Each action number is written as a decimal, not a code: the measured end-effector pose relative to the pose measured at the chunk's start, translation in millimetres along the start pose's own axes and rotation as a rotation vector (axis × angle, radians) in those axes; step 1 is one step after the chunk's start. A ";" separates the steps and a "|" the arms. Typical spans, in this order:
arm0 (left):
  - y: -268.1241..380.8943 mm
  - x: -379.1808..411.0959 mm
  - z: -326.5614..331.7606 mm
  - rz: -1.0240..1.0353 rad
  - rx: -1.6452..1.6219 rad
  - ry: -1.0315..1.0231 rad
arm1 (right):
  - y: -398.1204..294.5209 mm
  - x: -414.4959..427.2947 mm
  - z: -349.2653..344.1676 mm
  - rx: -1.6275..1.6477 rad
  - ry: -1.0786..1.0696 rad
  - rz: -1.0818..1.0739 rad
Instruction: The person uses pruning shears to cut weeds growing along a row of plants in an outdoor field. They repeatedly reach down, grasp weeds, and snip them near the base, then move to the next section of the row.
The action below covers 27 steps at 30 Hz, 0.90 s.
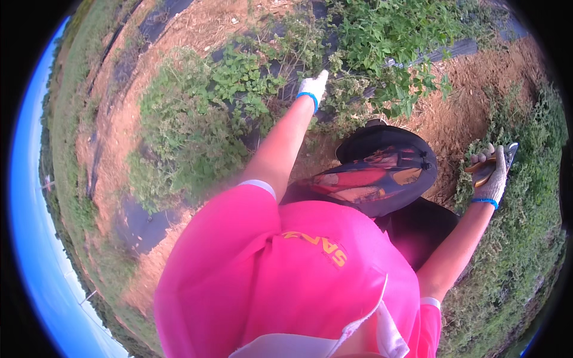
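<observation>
My left hand (pixel 314 86), in a white knit glove with a blue cuff, reaches among leafy plants (pixel 246 74) and dry, seedy stems. Its fingers point away from me and are partly hidden, so whether they grip a stem does not show. Out to the right, my right hand (pixel 490 172), in a similar, dirtier glove, is closed on pruning shears (pixel 481 170) with orange-brown handles. A dark blade-like part shows beyond the fingers. A dark bag with red and orange patterning (pixel 380 174) lies against my front, between the two arms.
Black plastic mulch film (pixel 143 223) covers strips of the reddish soil (pixel 474 98). Taller green plants (pixel 380 31) grow ahead, a grey-green bushy clump (pixel 179 129) stands at the left, and dense weeds (pixel 515 268) line the right side.
</observation>
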<state>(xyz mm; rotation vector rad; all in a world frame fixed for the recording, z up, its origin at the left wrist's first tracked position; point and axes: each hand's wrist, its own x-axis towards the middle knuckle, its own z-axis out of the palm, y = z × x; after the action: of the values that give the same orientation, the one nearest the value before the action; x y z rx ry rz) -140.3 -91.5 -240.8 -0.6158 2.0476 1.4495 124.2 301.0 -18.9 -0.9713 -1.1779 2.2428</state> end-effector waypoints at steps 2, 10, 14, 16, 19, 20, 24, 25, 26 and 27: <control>-18.7 14.2 0.0 0.295 0.194 0.128 | 9.5 8.0 -1.0 0.002 -0.021 0.041; -17.0 -29.2 -2.0 0.382 0.186 0.308 | 6.9 8.7 4.9 -0.028 -0.043 0.079; -29.1 -31.1 -23.3 0.748 0.525 0.459 | 5.6 6.7 8.1 -0.026 -0.036 0.087; -9.1 -55.2 -21.7 0.715 0.190 0.262 | 4.2 8.4 3.7 -0.008 -0.063 0.075; 3.5 -67.3 -28.0 0.592 -0.155 0.064 | 3.8 6.4 6.5 -0.009 -0.059 0.062; 6.5 -68.6 -30.9 0.516 -0.282 0.040 | 4.1 5.6 8.3 -0.013 -0.050 0.059; 9.6 -70.7 -54.0 0.342 -0.021 -0.071 | 3.8 8.2 2.3 0.011 -0.086 0.071; 15.4 -80.9 -56.4 0.440 0.387 -0.123 | 2.1 7.6 0.2 0.009 -0.082 0.067; 23.9 -89.9 -56.8 0.390 0.938 -0.202 | 0.4 6.8 -1.8 0.007 -0.078 0.063; 4.5 -79.9 -64.4 0.339 1.270 -0.129 | 2.3 7.1 0.6 0.007 -0.092 0.072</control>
<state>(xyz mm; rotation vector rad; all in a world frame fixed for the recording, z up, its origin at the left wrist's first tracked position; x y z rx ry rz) -95.0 -147.0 -167.1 0.3527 2.4766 0.0887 118.9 304.0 -23.3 -0.9305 -1.1904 2.3692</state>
